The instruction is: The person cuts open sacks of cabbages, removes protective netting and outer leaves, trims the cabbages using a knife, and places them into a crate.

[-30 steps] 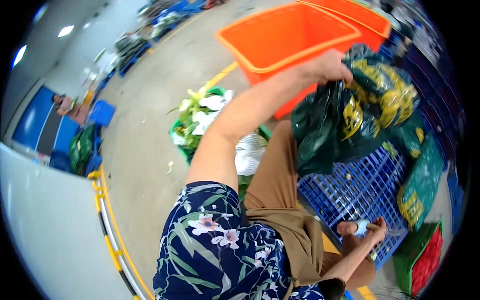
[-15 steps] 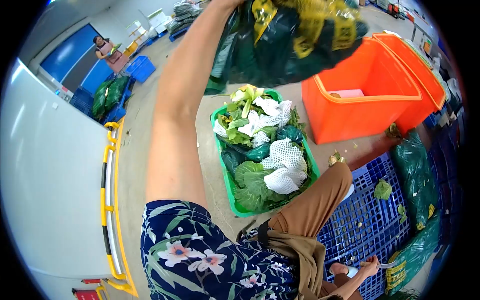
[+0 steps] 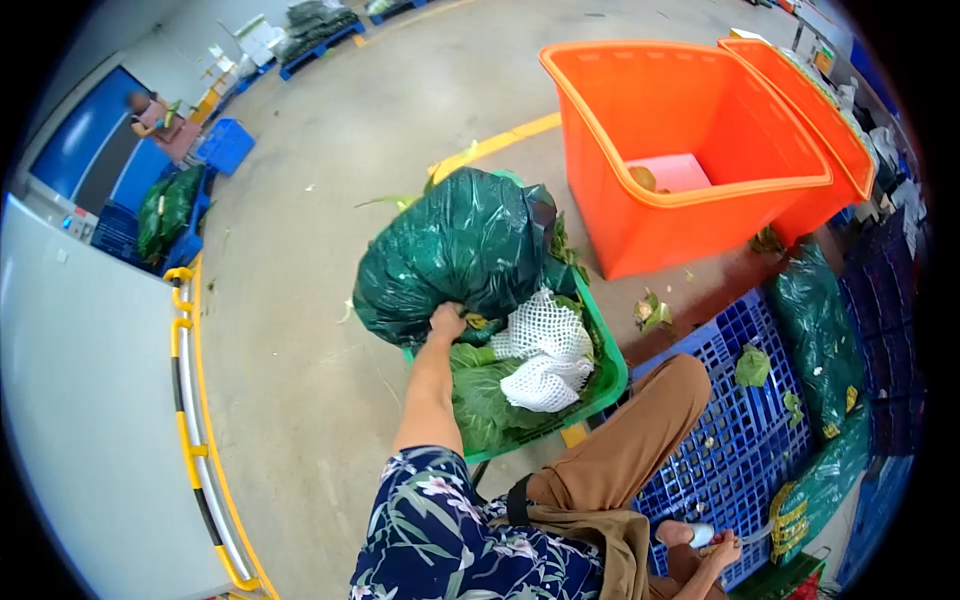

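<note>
My left hand point(image 3: 447, 322) is closed on the near end of a bulky dark green plastic bag point(image 3: 455, 250). This bag rests over the far part of a green crate point(image 3: 606, 372) and hides much of what lies there. Nearer to me in the crate are leafy cabbage leaves point(image 3: 488, 395) and white foam net sleeves point(image 3: 552, 350). Low on the right, my right hand point(image 3: 724, 548) is closed on what looks like a knife point(image 3: 758, 535) with a thin curved blade, small and blurred, above a blue pallet point(image 3: 690, 452).
Orange bins point(image 3: 640, 235) stand beyond the crate on the right. Filled green bags point(image 3: 822, 345) line the pallet's right side, and a loose leaf point(image 3: 752, 366) lies on it. A yellow-black rail point(image 3: 190, 440) runs along the left. Another person point(image 3: 165, 125) stands far back left.
My left hand has brought the green bag down from high in view onto the crate, covering its far contents. The view has shifted, and my right hand stays low by the pallet.
</note>
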### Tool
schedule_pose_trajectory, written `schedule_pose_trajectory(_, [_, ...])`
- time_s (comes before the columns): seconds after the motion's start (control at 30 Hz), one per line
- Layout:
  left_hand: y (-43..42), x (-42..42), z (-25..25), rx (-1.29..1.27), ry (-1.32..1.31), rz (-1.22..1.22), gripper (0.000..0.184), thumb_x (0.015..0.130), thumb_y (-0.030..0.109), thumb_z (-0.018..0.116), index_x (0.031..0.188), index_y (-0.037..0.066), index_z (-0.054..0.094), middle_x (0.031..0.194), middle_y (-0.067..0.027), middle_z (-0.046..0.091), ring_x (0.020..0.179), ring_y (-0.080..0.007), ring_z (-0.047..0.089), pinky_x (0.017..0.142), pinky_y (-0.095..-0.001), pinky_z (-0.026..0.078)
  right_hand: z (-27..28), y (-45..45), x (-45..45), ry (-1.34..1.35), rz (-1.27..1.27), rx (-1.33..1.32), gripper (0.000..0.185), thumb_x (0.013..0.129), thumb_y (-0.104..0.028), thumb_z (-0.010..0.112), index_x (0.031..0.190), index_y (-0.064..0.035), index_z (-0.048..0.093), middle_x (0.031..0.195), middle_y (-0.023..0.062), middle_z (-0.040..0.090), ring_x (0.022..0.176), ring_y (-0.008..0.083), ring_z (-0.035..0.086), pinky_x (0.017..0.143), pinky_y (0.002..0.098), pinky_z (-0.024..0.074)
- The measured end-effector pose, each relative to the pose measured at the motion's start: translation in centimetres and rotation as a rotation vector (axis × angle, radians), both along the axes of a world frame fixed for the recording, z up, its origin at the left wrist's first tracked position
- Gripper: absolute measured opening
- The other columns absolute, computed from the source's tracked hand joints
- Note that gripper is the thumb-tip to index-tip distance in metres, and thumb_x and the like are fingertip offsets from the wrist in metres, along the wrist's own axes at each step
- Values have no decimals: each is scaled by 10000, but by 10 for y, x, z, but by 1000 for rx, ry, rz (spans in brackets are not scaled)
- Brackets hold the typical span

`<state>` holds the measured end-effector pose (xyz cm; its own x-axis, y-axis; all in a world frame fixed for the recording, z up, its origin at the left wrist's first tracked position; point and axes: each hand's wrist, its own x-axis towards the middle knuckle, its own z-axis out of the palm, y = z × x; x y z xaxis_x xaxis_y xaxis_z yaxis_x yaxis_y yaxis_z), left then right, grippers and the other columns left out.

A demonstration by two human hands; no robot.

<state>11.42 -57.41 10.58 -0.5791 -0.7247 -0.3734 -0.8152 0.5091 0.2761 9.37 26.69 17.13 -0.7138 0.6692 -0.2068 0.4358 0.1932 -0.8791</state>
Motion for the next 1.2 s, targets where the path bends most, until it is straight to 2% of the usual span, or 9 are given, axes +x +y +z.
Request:
schedule_pose_trajectory(0.07, [-28, -1, -52, -80, -82, -61, 403, 744, 144, 649, 1147, 158, 630, 1184, -92, 599, 1123, -290, 545, 904, -425, 476, 12, -11, 2, 16, 12, -5, 117, 775, -77, 604, 717, 9, 550, 577, 57, 536, 433, 124, 472, 396, 236, 383])
schedule_pose_trajectory(0.3, [34, 17, 56, -184, -76, -549, 492, 712, 113, 631, 1199, 72, 573, 1211, -148, 538, 1137, -350, 479, 952, -563, 381, 27, -40, 0, -49, 15, -3, 128, 778, -79, 621, 722, 13, 552, 575, 72, 546, 435, 124, 487, 387, 251, 395])
schedule_pose_trajectory(0.4, [73, -5, 142, -373, -637, -747, 252, 775, 197, 609, 982, 84, 695, 1094, -148, 608, 1072, -315, 550, 951, -679, 255, 13, -22, -10, -50, 105, -9, 191, 808, -88, 631, 677, -32, 503, 538, 60, 515, 433, 135, 495, 379, 249, 393])
schedule_pose_trajectory(0.5, [73, -33, 220, -621, -372, -677, 172, 761, 197, 605, 879, 146, 720, 804, -66, 667, 767, -275, 644, 869, -562, 364, 15, -16, -17, 81, 188, -65, 182, 792, -110, 640, 659, -61, 527, 557, 37, 522, 450, 107, 461, 395, 243, 360])
schedule_pose_trajectory(0.57, [52, -53, 254, -587, 396, -511, 301, 701, 319, 706, 939, 139, 666, 1084, -100, 600, 1035, -300, 552, 826, -502, 401, 21, -23, -24, 63, 131, 20, 222, 798, -119, 643, 619, -85, 516, 531, 9, 489, 446, 94, 428, 407, 245, 331])
schedule_pose_trajectory(0.67, [34, -86, 213, -534, 389, -348, 843, 680, 441, 756, 1386, 218, 354, 1465, -96, 284, 1327, -344, 266, 919, -679, 267, 53, -50, -35, -89, 135, 155, 186, 768, -109, 666, 645, -84, 529, 555, -2, 517, 462, 91, 469, 421, 254, 353])
schedule_pose_trajectory(0.73, [14, -87, 103, -646, 133, -459, 1035, 673, 480, 773, 1481, 183, 199, 1543, -133, 105, 1382, -403, 136, 905, -706, 213, 51, -53, -35, -40, 123, 172, 171, 762, -91, 667, 648, -55, 544, 556, 24, 542, 457, 111, 498, 421, 262, 386])
schedule_pose_trajectory(0.97, [-6, -88, -56, -771, 110, -643, 708, 917, 19, 469, 1490, 100, 60, 1556, -113, -77, 1412, -406, -28, 972, -758, 111, 77, -98, -15, -189, 72, 96, 147, 728, -95, 664, 666, -10, 562, 554, 43, 567, 469, 110, 523, 451, 262, 412])
schedule_pose_trajectory(1.2, [18, -108, -49, -936, -233, -579, 605, 921, 122, 476, 1452, 20, 204, 1557, -115, -60, 1416, -390, 25, 980, -732, 205, 86, -114, -17, -197, 119, -129, 213, 766, -108, 655, 613, 3, 556, 549, 48, 559, 473, 109, 519, 412, 266, 394])
